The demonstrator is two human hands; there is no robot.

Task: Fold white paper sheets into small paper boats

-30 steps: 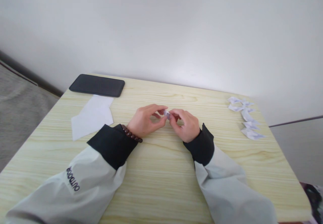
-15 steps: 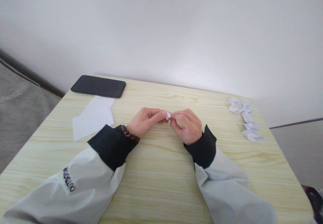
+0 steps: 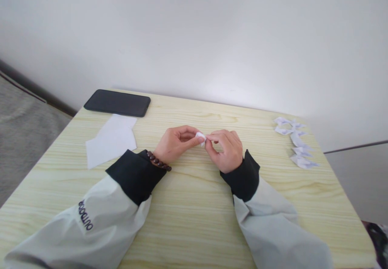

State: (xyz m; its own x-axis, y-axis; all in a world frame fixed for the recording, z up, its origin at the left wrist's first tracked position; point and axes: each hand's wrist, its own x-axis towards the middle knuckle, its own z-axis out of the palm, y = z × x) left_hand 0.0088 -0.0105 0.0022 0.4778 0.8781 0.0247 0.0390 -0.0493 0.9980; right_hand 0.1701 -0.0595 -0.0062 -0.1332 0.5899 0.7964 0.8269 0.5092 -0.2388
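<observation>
Angled inward above the tabletop (image 3: 190, 208), short of its far edge, the left hand (image 3: 171, 145) and right hand (image 3: 226, 151) pinch a small folded paper (image 3: 199, 136) between their fingers.

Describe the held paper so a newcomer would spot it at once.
On the pale table, find the left hand and right hand near the middle. The small folded paper is pinched between them, unlike the flat paper and folded pieces lying on the table.
</observation>
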